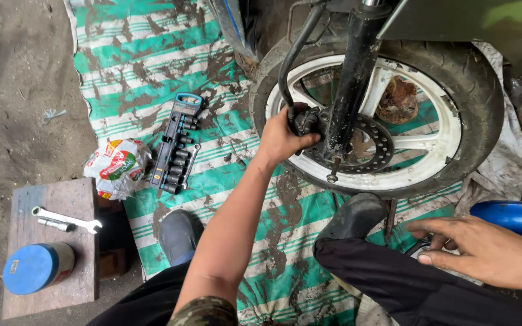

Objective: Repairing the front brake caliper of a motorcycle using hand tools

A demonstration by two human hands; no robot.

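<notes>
Centrally, just above mid-frame: black brake caliper (307, 121), seated against the perforated brake disc (367, 145) of a motorcycle front wheel (454, 139) with white spokes and a muddy black tyre. Clenched around the caliper: left hand (282, 140), fingers curled over its near side, forearm running down toward the bottom centre. Rising from the caliper toward the top edge: black brake hose (291, 54); just right of it, the dark fork leg (351, 78), ending low at an axle bolt (332, 178). Behind the spokes, a rust-brown lump, too unclear to identify. Lower right: right hand (484, 250), released, fingers spread and grasping nothing, hovering above a dark-trousered knee (406, 284) and just below a blue painted part (512, 217) at the right edge. Between hands: a black boot (354, 214) planted near the tyre; a second shoe (177, 235) lower left of centre. Underneath everything: green-and-white striped tarp (134, 66), smeared with mud. Left of the wheel on the tarp: socket set (176, 151) on a black rail with a blue handle, a small wrench beside it; next to that, a crumpled printed bag (117, 166). Far lower left: wooden block (52, 205) carrying an open-end spanner (67, 218), a loose socket touching it, and a cylindrical can with a blue lid (34, 267).
</notes>
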